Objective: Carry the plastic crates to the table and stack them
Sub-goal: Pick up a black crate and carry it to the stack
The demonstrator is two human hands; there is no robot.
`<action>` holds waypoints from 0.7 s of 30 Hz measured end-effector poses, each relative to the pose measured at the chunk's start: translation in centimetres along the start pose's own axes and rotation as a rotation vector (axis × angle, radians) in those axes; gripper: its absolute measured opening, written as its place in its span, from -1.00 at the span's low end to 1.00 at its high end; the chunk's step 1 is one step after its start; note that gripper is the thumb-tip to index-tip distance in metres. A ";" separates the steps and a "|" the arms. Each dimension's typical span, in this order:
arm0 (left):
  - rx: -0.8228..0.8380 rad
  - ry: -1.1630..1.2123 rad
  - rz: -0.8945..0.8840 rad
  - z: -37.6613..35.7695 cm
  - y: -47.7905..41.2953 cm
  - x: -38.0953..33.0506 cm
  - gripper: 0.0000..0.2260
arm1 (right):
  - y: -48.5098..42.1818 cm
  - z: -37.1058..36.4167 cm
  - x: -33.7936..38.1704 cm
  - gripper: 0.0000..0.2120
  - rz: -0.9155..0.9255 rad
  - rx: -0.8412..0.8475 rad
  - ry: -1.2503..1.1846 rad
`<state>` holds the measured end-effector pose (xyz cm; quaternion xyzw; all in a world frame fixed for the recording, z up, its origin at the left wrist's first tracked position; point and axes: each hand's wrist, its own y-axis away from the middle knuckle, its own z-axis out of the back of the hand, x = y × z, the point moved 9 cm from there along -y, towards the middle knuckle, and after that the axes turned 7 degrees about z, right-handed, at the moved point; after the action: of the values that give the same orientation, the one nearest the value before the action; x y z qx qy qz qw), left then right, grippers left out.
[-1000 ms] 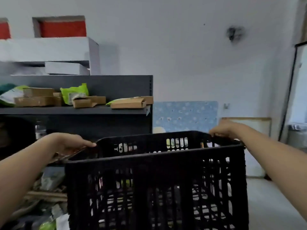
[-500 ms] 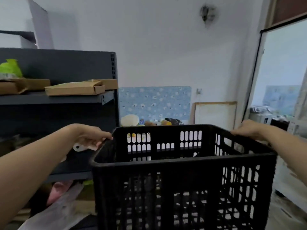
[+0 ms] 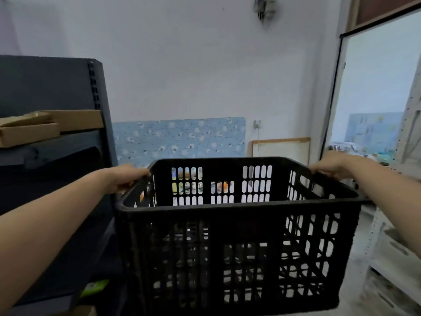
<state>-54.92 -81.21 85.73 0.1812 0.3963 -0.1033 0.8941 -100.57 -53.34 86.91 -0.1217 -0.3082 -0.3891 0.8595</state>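
A black slotted plastic crate [image 3: 237, 245] fills the lower middle of the head view, held up in the air in front of me. My left hand [image 3: 126, 179] grips its left rim near the far corner. My right hand [image 3: 330, 168] grips the right rim near the far corner. The crate looks empty inside. No table and no other crate are in view.
A dark metal shelf unit [image 3: 52, 160] stands close on my left with flat cardboard boxes [image 3: 45, 125] on it. A white wall with a blue patterned panel [image 3: 180, 137] is ahead. An open doorway [image 3: 373, 94] and a pale rack [image 3: 407, 201] lie to the right.
The view has swung to the right: the shelf unit slid toward the left edge and the doorway came into sight. Both hands kept their grip on the crate.
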 end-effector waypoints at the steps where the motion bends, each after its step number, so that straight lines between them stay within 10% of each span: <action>1: -0.034 0.009 -0.014 -0.4 -0.8 -1.5 -0.76 | -1.1 0.4 -0.3 -0.88 -0.006 -0.002 -0.031; 11: -0.221 0.075 0.005 -9.0 -10.7 -8.9 -0.74 | -15.8 2.1 -5.9 -0.77 0.003 -0.114 -0.146; 21: -0.065 0.145 0.257 -19.8 -27.0 -1.2 -0.73 | -30.4 -8.8 -12.0 -0.84 -0.103 0.014 -0.140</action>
<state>-77.88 -97.75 67.80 0.2085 0.4365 0.0382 0.8744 -125.47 -70.44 71.64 -0.1268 -0.3763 -0.4209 0.8156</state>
